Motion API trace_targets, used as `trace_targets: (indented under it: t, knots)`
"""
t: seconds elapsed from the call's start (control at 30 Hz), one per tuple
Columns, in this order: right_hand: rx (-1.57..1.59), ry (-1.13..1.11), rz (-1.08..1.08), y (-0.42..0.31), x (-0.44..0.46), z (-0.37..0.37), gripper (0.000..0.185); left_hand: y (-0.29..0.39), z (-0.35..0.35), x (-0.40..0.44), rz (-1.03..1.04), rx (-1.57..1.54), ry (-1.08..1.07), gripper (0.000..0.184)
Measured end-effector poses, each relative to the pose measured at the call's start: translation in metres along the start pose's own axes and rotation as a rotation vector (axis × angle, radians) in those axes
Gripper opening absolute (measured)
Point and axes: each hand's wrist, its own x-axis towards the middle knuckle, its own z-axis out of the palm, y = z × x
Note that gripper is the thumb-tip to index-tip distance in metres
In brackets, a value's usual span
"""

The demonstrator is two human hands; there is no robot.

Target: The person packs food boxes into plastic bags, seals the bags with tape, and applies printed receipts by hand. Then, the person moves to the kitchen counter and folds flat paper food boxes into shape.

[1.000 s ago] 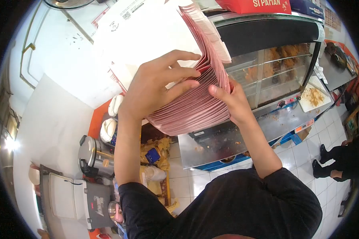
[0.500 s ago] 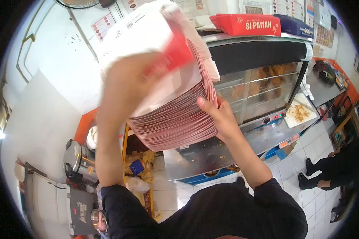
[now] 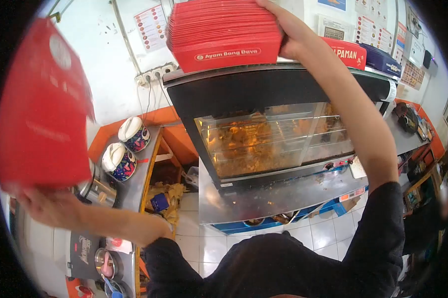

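At the far left, my left hand (image 3: pixel 52 206) grips the lower edge of a single red food carton (image 3: pixel 42 114), which is blurred by motion. The carton has white print and a pale round mark. A thick stack of nested red cartons (image 3: pixel 224 37), lettered "Ayam Bang Dava", is at the top of the heated display cabinet (image 3: pixel 283 87). My right hand (image 3: pixel 294 35) is closed on the stack's right end, its fingertips partly out of sight behind it. Fried food (image 3: pixel 248 141) shows through the cabinet's glass.
To the right of the stack are a red "PAMAN" box (image 3: pixel 350 53) and a dark blue box (image 3: pixel 383 62). Patterned rice containers (image 3: pixel 119 161) stand on the left counter. A steel ledge (image 3: pixel 253 198) runs below the cabinet. A dark-clothed person (image 3: pixel 425 228) is at the right edge.
One carton has come away with my left hand, swinging down and far left. The stack, tilted before me in my right hand earlier, is now up at the cabinet top with its lettered side facing me.
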Motion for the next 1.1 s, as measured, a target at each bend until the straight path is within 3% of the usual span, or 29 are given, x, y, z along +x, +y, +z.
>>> trace_targets:
  t: [0.03,0.07,0.13,0.27,0.3,0.4,0.47,0.53,0.6,0.67,0.73,0.83,0.87,0.97,1.07,1.1]
  knots:
    - [-0.054,-0.129,0.014,0.003,0.013,-0.008,0.103,-0.007,-0.028,-0.013,0.096,0.052,-0.056,0.056]
    - [-0.063,0.025,0.047,0.006,0.011,0.0,0.083,-0.013,-0.053,-0.024,0.192,0.1,-0.115,0.059]
    - [-0.085,0.337,0.109,0.011,0.008,0.022,0.045,0.029,-0.057,-0.06,-0.212,0.096,0.073,0.062]
    - [-0.144,0.351,0.277,0.019,0.031,-0.021,0.044,0.017,-0.111,-0.096,-0.084,0.069,0.107,0.059]
    - [-0.139,0.26,0.216,0.02,0.027,-0.019,0.044,0.009,-0.12,-0.101,-0.038,0.047,0.127,0.056]
    - [-0.497,0.272,0.024,0.013,-0.023,0.01,0.046,0.01,-0.102,-0.112,0.04,0.062,0.054,0.054]
    - [-0.837,0.328,-0.099,0.004,-0.076,0.029,0.052,0.034,-0.069,-0.119,0.121,0.037,-0.099,0.053]
    - [-1.061,0.234,-0.441,0.005,-0.15,0.05,0.055,0.075,-0.03,-0.125,0.254,-0.066,-0.324,0.052]
    - [-0.35,-0.127,-0.464,0.021,-0.223,0.066,0.072,0.135,0.007,-0.132,0.403,-0.256,-0.598,0.05]
    - [-0.184,-0.144,-0.538,0.028,-0.298,0.069,0.1,0.207,0.036,-0.141,0.523,-0.477,-0.883,0.049]
    - [-0.129,-0.03,-0.751,0.04,-0.354,0.058,0.123,0.277,0.06,-0.156,0.604,-0.703,-1.106,0.048]
    - [-0.367,0.589,-0.781,0.055,-0.46,0.023,0.133,0.366,0.09,-0.197,0.633,-0.999,-1.364,0.047]
    - [-0.46,0.638,-0.744,0.056,-0.498,0.003,0.126,0.392,0.099,-0.216,0.616,-1.091,-1.437,0.046]
    - [-0.486,0.882,-0.508,0.05,-0.585,-0.044,0.108,0.453,0.128,-0.297,0.283,-1.496,-1.629,0.039]
    - [-0.46,1.04,-0.368,0.078,-0.654,-0.102,0.095,0.498,0.115,-0.389,-0.042,-1.53,-1.793,0.035]
    - [-0.443,1.106,-0.304,0.093,-0.676,-0.123,0.092,0.517,0.11,-0.415,-0.055,-1.492,-1.782,0.035]
